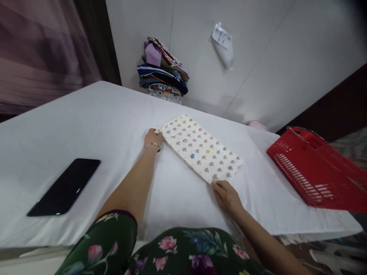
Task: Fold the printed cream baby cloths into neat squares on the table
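Note:
A folded white cloth (202, 147) printed with small grey and coloured mushroom shapes lies flat on the white-covered table. My left hand (153, 140), a bracelet at its wrist, pinches the cloth at its left corner. At the near right corner, the fingers of my right hand (226, 194) are closed on the edge of the same cloth. What kind of textile item it is I cannot tell from its folded form.
A black phone-like slab (65, 186) lies on the left of the white table cover (120, 114). Folded clothes (163, 72) are stacked by the wall. On the right stands a red plastic basket (312, 168). A paper note (222, 38) hangs on the wall.

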`<state>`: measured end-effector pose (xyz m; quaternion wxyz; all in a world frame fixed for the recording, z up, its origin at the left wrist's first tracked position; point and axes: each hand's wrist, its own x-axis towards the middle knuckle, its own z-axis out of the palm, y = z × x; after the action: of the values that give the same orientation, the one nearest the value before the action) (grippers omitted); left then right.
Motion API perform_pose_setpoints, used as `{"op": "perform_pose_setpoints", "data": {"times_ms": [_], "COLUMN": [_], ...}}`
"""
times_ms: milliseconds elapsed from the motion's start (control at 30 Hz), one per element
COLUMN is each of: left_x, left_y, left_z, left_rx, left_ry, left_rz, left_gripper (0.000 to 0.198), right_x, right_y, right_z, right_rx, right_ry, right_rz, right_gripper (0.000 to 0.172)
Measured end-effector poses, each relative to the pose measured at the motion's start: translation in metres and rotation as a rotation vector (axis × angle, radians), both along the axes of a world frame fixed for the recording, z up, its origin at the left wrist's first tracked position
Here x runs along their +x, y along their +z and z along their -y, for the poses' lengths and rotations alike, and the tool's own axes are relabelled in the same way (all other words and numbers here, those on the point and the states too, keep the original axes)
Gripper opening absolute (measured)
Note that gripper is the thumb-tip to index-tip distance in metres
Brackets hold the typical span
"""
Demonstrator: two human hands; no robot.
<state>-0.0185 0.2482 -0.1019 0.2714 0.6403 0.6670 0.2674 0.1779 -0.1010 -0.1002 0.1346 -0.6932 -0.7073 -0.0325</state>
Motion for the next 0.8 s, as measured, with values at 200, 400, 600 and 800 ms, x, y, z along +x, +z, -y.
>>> {"op": "perform_pose_setpoints", "data": {"times_ms": [200, 400, 600, 800], "left_x": [0.013, 0.015, 0.012, 0.012], "left_y": [0.007, -0.013, -0.021, -0.02], "left_z": [0.047, 0.056, 0.045, 0.043], "left_rx": [0.304, 0.232, 0.282, 0.281], "left_ry": [-0.378, -0.473, -0.478, -0.472], "left_rz": [-0.224, -0.317, -0.304, -0.31], "left_gripper": [0.039, 0.041, 0.041, 0.038], "right_x": [-0.001, 0.0, 0.007, 0.079], "right_y": [-0.006, -0.012, -0.002, 0.017], "right_z": [-0.005, 0.005, 0.017, -0.001], "right_rx": [0.036, 0.076, 0.079, 0.303], "right_ry": [-0.016, 0.017, 0.025, -0.478], "right_rz": [-0.045, -0.102, -0.307, -0.805], "right_gripper": [0.033, 0.033, 0.028, 0.019]}}
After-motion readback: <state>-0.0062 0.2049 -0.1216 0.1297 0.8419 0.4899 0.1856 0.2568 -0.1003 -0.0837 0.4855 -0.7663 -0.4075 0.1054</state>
